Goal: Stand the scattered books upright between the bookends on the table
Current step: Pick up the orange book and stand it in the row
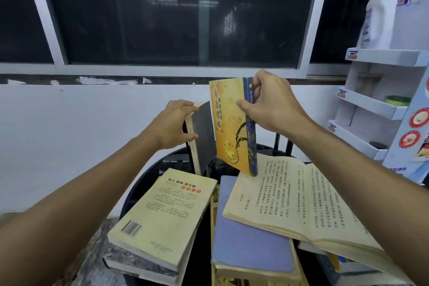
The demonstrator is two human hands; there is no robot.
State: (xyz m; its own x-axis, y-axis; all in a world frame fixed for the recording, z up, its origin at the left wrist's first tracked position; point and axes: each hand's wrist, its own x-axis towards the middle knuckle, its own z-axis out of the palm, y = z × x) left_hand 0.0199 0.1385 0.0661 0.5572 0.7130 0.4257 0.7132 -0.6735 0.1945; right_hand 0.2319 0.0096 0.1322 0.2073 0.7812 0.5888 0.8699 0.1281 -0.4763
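Note:
My right hand [271, 104] pinches the top of a yellow book with a blue spine [232, 127], held upright above the round black table [139, 183]. My left hand [173, 124] grips the top edge of a dark-covered book [204, 132] standing upright against a black bookend [185, 132]. The other black bookend [282, 144] shows behind my right wrist. Lying flat on the table are a pale yellow book with a barcode [162, 218], a lilac-blue book [246, 232] and an open book with printed pages [294, 202].
More books lie under the flat ones at the table's front. A white cardboard display shelf [380, 104] stands at the right with a white bottle with a purple cap [380, 14] on top. A white wall and dark window are behind the table.

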